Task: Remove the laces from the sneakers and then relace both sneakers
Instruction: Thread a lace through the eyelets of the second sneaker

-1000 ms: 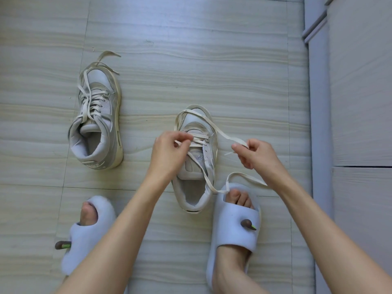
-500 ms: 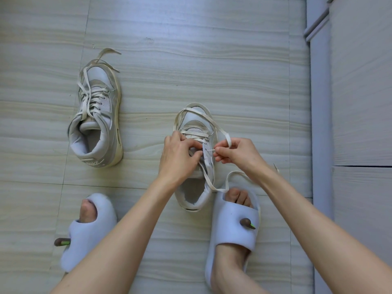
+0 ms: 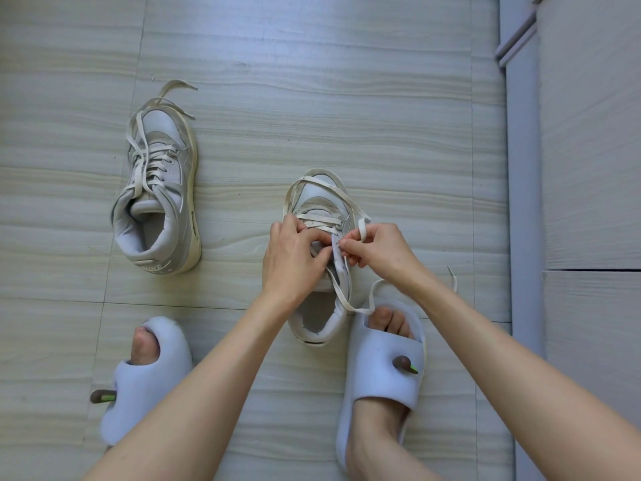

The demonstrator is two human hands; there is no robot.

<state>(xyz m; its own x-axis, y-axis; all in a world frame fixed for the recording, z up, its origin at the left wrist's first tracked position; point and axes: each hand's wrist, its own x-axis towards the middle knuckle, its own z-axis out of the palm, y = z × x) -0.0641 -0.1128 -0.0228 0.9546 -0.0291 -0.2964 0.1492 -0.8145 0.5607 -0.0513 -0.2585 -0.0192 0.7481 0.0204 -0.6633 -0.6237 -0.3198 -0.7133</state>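
Both sneakers [image 3: 157, 199] [image 3: 321, 272] are pale grey with cream soles and off-white laces [image 3: 347, 199]. The floor [image 3: 347, 98] has beige and grey wavy bands. The slippers [image 3: 379, 376] are light blue, each with a brown-and-green charm [image 3: 404, 363].

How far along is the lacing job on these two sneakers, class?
Done: the far sneaker looks laced up its eyelets, ends loose. In hand: the near sneaker has only its front rows laced; the right hand pinches its lace at an eyelet while the left hand grips the shoe. Left: its upper eyelets.
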